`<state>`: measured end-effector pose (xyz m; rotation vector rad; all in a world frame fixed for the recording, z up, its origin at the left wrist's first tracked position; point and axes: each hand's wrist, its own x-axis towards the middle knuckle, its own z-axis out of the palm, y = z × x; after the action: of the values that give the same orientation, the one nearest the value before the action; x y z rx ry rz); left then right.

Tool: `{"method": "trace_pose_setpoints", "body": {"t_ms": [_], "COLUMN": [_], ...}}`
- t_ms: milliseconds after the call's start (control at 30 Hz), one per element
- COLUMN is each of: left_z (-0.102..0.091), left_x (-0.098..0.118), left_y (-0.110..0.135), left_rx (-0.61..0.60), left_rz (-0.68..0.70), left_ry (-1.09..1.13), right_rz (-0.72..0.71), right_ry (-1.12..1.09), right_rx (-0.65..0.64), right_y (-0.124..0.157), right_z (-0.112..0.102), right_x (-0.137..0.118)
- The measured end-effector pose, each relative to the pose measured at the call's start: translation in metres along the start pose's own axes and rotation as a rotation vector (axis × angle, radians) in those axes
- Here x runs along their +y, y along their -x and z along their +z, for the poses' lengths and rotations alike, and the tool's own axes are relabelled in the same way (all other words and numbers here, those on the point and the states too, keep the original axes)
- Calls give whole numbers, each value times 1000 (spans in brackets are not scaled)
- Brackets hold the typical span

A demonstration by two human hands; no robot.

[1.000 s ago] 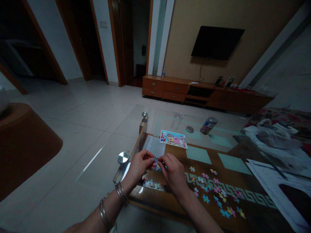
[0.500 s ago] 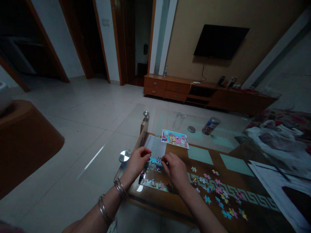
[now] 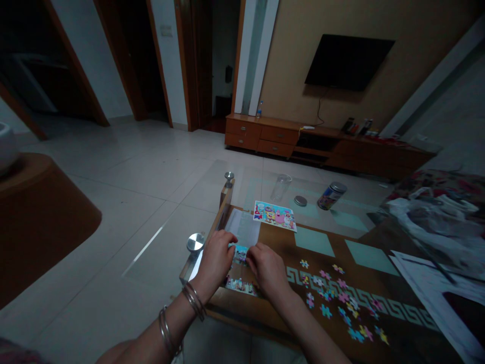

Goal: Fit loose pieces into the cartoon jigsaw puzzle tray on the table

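A partly assembled jigsaw puzzle (image 3: 242,286) lies on the glass-topped table, between and below my hands. My left hand (image 3: 216,258), with metal bangles on the wrist, bends over its left side. The thumb and index finger are apart, and nothing shows between them. My right hand (image 3: 268,269) is closed at the puzzle's upper right, fingertips pinched against a jigsaw piece they mostly cover. Several loose jigsaw pieces (image 3: 326,310) are scattered to the right. Beyond my hands lies a colourful cartoon picture card (image 3: 276,216).
Farther back on the glass stand a clear container (image 3: 281,187), a round metal lid (image 3: 300,201) and a printed can (image 3: 331,196). Papers (image 3: 428,298), a dark phone-like object (image 3: 464,313) and plastic bags (image 3: 428,222) lie at the right. A round metal fitting (image 3: 195,242) sits at the table's left edge.
My right hand has shifted slightly left and down over the puzzle. My left hand has turned and moved a little right, its thumb and index finger now farther from the pieces.
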<state>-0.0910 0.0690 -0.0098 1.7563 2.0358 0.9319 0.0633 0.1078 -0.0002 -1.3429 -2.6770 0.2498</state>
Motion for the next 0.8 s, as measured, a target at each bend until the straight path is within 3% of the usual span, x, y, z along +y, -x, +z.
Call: {"method": "trace_pose_setpoints", "body": {"t_ms": [567, 800], "left_z": [-6, -7], "left_x": [9, 26], "left_y": [9, 32], "left_rx": [-88, -255], "left_rz": [45, 135], "left_ry": [-192, -271], "right_rz": [35, 73], "right_ry": [26, 0], "right_rx": [-10, 22], "right_y": [-2, -2], "right_z": [1, -1], "right_x": [-1, 3]}}
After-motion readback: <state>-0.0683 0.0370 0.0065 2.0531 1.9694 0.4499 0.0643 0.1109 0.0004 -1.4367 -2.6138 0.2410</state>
